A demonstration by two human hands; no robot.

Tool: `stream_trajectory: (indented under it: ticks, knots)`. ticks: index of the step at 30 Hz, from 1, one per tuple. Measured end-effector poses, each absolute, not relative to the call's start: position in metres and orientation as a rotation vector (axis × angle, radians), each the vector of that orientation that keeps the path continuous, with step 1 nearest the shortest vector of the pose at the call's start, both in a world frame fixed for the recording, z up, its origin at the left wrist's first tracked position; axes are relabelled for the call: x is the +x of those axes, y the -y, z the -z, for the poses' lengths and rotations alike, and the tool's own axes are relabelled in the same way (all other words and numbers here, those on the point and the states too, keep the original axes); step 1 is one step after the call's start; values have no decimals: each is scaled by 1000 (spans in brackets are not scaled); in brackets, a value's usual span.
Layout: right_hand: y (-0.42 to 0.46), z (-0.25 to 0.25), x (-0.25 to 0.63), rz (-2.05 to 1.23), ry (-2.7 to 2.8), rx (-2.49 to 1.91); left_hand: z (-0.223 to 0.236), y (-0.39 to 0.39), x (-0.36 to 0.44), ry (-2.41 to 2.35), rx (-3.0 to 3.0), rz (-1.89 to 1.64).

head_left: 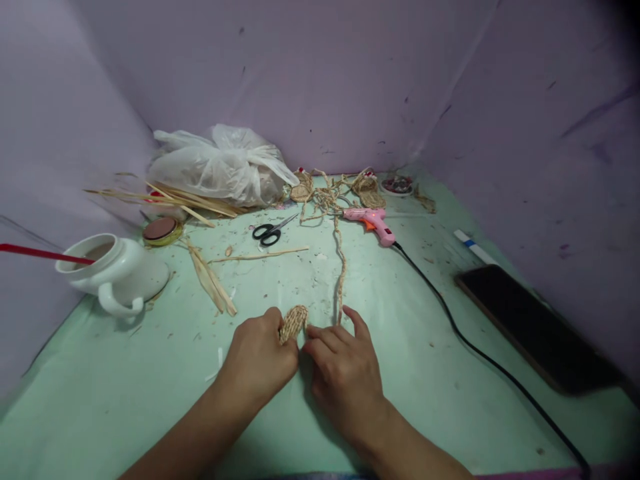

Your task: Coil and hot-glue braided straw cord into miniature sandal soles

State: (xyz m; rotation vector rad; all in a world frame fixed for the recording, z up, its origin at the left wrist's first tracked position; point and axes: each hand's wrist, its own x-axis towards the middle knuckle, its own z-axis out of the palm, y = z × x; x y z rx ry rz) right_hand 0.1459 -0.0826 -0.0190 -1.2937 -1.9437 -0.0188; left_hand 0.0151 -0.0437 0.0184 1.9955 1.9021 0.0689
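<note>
Tabletop (100,393), pale green and flat, spreads wide. Near its middle sit the person's left hand (260,353) and, just beside it, the right hand (347,367). A long, thin, tan braided-straw cord (342,260) runs from the far side to the right fingers; whether they grip it, I can't tell. A small tan coiled braided-straw pad (294,325) looks light and springy, probably best held by its sides; it pokes out beyond the left thumb and fingers, clamped on it.

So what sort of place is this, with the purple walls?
Probably a small craft work corner, though home or workshop I can't tell. A pink glue gun and black-handled scissors lie on the pale green table, and the left hand holds a braided straw-like piece.
</note>
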Motion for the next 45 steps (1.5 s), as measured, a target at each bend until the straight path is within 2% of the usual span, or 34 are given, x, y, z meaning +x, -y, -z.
stream_trajectory:
  ticks: [12,17,19,26,34,39,45]
  knots:
    - [84,22,141,74,2003,-1169,-17,42,16,-1882,1886,-108]
    - [88,14,143,-299,1876,-1310,-17,43,16,-1878,1860,-117]
    - [91,11,144,-355,1833,-1351,-17,43,16,-1879,1855,-121]
    - [87,6,159,-239,1964,-1338,-16,44,15,-1878,1872,-126]
    - [65,-3,190,-53,2477,-1409,-16,44,15,-1890,1873,-117]
    - [71,-11,178,-379,2517,-1522,-15,44,15,-1887,1888,-116]
    - [77,-13,164,-631,2222,-1796,-16,46,14,-1885,1888,-110]
